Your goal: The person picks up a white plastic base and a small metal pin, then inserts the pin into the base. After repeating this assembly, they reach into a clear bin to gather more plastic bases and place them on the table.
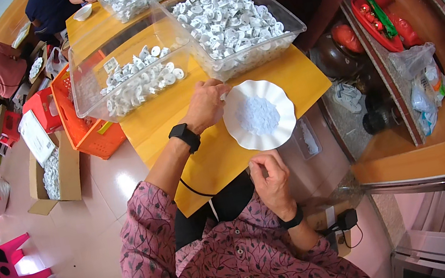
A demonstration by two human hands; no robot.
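Note:
My left hand (207, 106), a dark watch on its wrist, is closed beside the left rim of a white scalloped plate (238, 134). A speck of white shows at its fingertips, too small to name. A heap of fine whitish bits (257, 115) lies in the middle of the plate. Just below the plate, my right hand (271, 181) is curled with thumb and fingers together; whatever is between them is hidden. Beyond the left hand stands a clear bin (90, 82) partly filled with small white plastic parts (142, 72). A fuller clear bin (293, 31) holds many more.
The yellow table (300, 74) carries the bins and plate. An orange crate (98, 140) and a cardboard box (70, 172) stand on the floor at left. Shelves with a red tray (363, 25) rise at right. Other people (4, 67) sit at far left.

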